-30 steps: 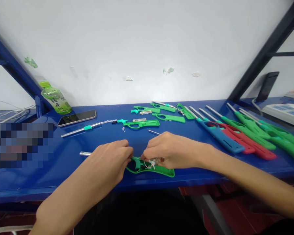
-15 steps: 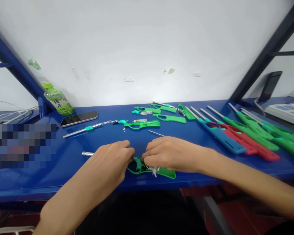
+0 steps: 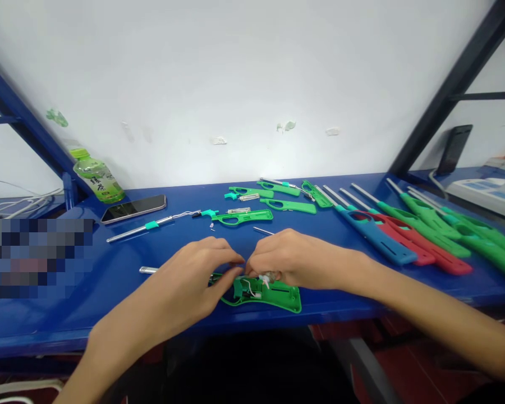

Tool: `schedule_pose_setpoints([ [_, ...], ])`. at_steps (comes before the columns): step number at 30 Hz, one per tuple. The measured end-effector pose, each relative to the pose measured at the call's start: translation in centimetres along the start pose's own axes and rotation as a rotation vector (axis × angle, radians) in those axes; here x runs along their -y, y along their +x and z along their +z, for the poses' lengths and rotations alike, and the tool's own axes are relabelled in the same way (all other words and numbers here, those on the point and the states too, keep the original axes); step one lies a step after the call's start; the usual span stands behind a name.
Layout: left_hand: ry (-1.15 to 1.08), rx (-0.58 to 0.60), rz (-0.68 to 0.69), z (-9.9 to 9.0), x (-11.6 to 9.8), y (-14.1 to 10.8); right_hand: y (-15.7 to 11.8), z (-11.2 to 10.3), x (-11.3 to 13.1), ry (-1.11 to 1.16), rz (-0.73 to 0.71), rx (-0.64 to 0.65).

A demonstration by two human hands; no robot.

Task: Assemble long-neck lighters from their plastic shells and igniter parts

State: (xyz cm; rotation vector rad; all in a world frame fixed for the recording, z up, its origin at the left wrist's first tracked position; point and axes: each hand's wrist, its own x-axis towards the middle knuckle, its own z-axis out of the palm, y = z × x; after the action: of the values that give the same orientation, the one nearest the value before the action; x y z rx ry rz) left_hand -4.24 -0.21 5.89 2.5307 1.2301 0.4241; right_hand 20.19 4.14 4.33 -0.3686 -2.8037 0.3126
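Observation:
An open green lighter shell [image 3: 284, 297] lies near the front edge of the table. Inside it are a teal trigger [image 3: 238, 288] and a white wire. My left hand [image 3: 200, 275] is over the shell's front end, thumb lying across it; thumb and index finger are parted with a gap between their tips, other fingers hidden. A metal lighter tube [image 3: 148, 270] sticks out to the left beyond this hand. My right hand [image 3: 284, 261] is closed on a small clear fuel tank [image 3: 268, 276] with a white tip, just above the shell; its fingertips are partly hidden.
Green shell halves [image 3: 288, 205] and small parts lie behind my hands. A thin metal rod [image 3: 262, 230] is by my right hand. Several assembled lighters [image 3: 374, 235] lie at right. A phone [image 3: 134, 208] and a bottle [image 3: 97, 177] are at back left.
My left thumb and index finger have parted. My right hand has lifted the fuel tank slightly up from the shell, uncovering the white wire inside. The camera view has shifted slightly.

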Motion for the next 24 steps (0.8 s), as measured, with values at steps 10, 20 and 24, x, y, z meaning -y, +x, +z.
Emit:
schedule_pose_setpoints([
  [10, -0.259, -0.014, -0.1, 1.6, 0.9, 1.1, 0.3, 0.6, -0.5, 0.108, 0.074, -0.102],
  [20, -0.087, -0.43, -0.017, 4.6, 2.9, -0.5, 0.4, -0.8, -0.4, 0.053, 0.363, -0.188],
  [24, -0.027, -0.494, 0.028, 5.2, 3.4, -1.0, 0.2, -0.9, 0.0, 0.01, 0.39, -0.164],
])
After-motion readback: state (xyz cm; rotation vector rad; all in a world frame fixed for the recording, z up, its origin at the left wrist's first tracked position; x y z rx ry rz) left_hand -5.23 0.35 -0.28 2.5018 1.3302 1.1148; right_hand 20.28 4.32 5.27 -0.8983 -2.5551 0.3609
